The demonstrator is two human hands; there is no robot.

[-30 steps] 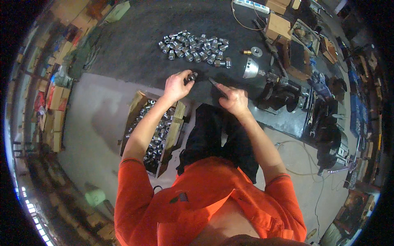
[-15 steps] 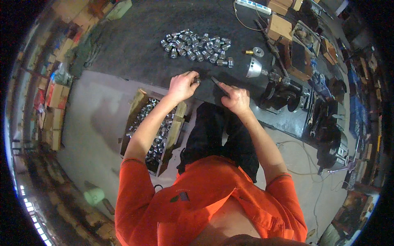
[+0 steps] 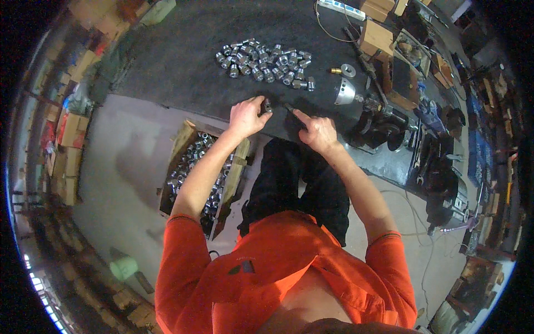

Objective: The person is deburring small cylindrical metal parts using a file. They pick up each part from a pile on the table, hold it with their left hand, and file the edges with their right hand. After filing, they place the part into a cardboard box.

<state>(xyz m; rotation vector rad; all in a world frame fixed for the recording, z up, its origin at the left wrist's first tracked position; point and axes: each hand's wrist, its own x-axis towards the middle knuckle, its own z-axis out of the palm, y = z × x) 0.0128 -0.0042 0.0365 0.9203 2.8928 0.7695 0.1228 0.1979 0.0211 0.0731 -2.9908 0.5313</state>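
Observation:
Near the front edge of the dark workbench (image 3: 183,83), my left hand (image 3: 246,118) pinches a small metal fitting (image 3: 267,105) between thumb and fingers. To its right, my right hand (image 3: 319,132) is closed round a slim, dark, blade-like tool (image 3: 288,107), with the index finger stretched along it. The tool's tip points at the fitting, a short gap apart. Its exact kind is too small to make out, and its rear part is hidden in my palm. Beyond both hands lies a loose pile of shiny metal fittings (image 3: 268,62).
Below my left forearm stands a wooden crate (image 3: 238,161) holding many more fittings. Right of the pile are a brass piece (image 3: 335,70), a metal ring (image 3: 348,70) and a silver cone-shaped part (image 3: 345,91) on a dark machine (image 3: 384,125). Cardboard boxes (image 3: 375,39) and a power strip (image 3: 342,8) lie farther back.
The fitting in my left hand has turned and shows more of its side. The right hand's tool has shifted slightly left, and less of its blade shows. Both hands stay nearly in place.

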